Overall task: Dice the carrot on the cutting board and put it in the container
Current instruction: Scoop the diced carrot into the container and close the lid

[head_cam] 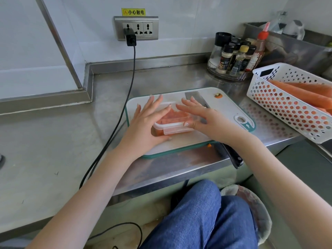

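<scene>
Centre frame, on the white teal-edged cutting board (pixel 224 112), my left hand (pixel 145 123) and right hand (pixel 203 115) press flat, fingers spread wide, on the clear lidded plastic container (pixel 172 125) of orange diced carrot (pixel 170 116); the steel cleaver (pixel 193 97) lies behind.

We have a single view, worn on the head, looking forward and steeply down from close above the worktop (pixel 53 141) at its front edge. It faces the back wall, and our own knees show below that edge.

Kitchen, steel counter (pixel 53 141), spice jars (pixel 231 56), cutting board (pixel 224 106)
</scene>
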Action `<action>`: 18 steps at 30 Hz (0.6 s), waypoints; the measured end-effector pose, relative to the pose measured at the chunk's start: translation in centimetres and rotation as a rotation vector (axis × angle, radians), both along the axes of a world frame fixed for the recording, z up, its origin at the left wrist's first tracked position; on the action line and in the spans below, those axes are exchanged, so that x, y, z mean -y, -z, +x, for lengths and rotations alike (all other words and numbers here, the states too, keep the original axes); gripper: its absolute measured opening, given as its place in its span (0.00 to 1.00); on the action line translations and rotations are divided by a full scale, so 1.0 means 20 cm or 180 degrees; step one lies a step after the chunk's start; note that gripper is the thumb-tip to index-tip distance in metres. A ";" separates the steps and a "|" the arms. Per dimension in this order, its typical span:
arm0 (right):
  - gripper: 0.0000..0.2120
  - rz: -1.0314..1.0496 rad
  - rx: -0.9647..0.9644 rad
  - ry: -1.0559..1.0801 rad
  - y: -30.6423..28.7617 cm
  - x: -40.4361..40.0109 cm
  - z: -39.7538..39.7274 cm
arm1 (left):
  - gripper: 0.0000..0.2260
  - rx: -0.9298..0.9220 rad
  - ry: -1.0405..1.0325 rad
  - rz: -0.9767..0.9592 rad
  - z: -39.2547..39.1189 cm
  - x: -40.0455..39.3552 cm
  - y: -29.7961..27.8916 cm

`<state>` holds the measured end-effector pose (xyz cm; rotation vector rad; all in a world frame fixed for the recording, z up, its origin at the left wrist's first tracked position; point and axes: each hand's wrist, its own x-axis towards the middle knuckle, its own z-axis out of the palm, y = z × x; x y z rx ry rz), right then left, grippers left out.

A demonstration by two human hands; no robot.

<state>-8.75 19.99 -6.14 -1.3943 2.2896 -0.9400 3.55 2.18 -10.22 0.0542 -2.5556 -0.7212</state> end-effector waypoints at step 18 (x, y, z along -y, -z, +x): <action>0.29 -0.0574 -0.0463 -0.0220 -0.05 0.03 -0.04 | 0.39 -0.0026 0.0143 0.1331 0.01 0.03 -0.11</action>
